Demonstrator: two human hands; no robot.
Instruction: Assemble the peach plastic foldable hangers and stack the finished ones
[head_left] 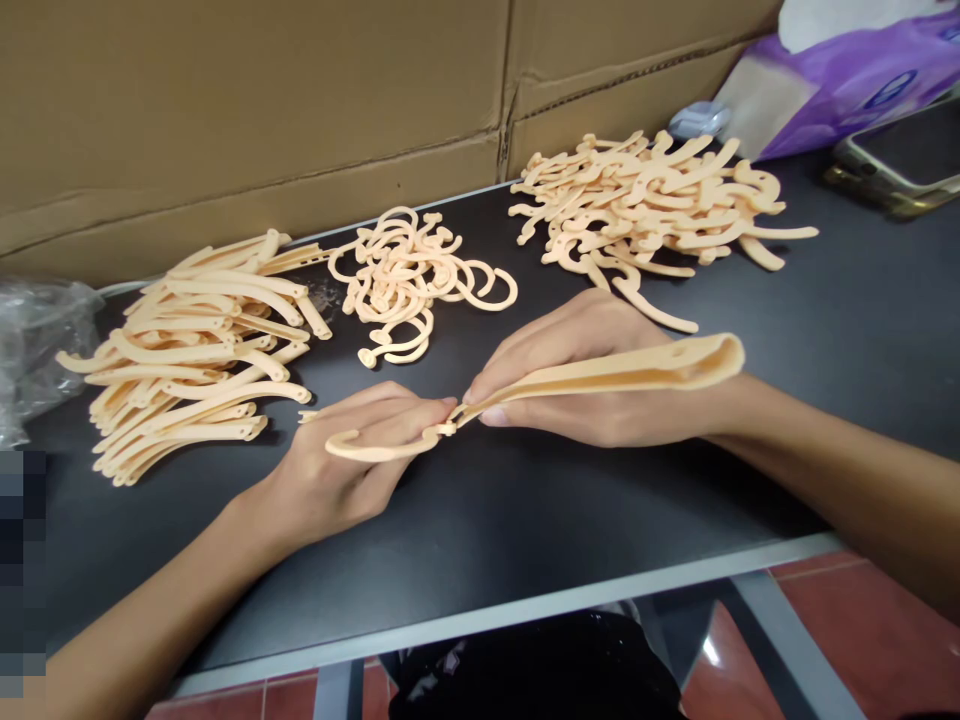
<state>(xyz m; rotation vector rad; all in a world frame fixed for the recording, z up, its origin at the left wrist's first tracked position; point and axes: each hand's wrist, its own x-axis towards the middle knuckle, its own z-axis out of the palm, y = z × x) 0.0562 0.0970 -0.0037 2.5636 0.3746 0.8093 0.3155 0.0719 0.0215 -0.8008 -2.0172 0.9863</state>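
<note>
Nearest to us, above the black table [525, 530], our left hand [352, 465] is closed around a small curved piece [375, 446], with the fingers pinching it close to its end. Our right hand [592, 385] holds a long arm piece [622, 373] the same way, pinched near its thin tip. The two ends touch between the hands, and we think this short hold is what makes the tips steady.

Behind them the parts lie sorted by shape (probably so that each kind is easy to reach): a pile of long arms [195, 350] on the left, a pile of open rings [409, 280] in the middle and a pile of hooks [652, 205] on the right. A cardboard box [262, 100] stands at the back.
</note>
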